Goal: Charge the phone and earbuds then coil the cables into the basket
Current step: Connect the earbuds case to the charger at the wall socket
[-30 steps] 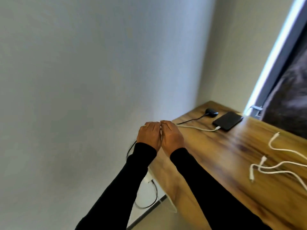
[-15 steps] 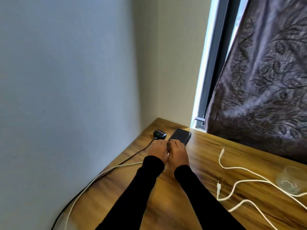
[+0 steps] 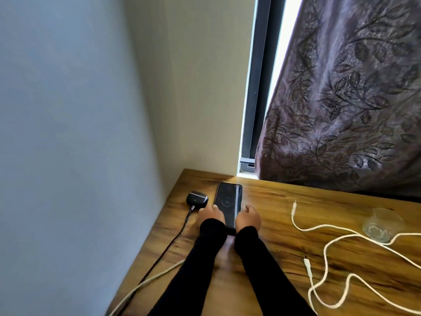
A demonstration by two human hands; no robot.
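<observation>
No readable txt anywhere; phone (image 3: 228, 202) screen beside the earbud case (image 3: 197, 197) showed a faint round charging icon, digits illegible.

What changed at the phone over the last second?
Both hands moved from the table's near edge, where they were pressed together, up to the phone, then parted: left hand and right hand now flank its near end. The screen shows a faint circle. The earbud case stays cabled, and the loose white cables lie as before.
</observation>
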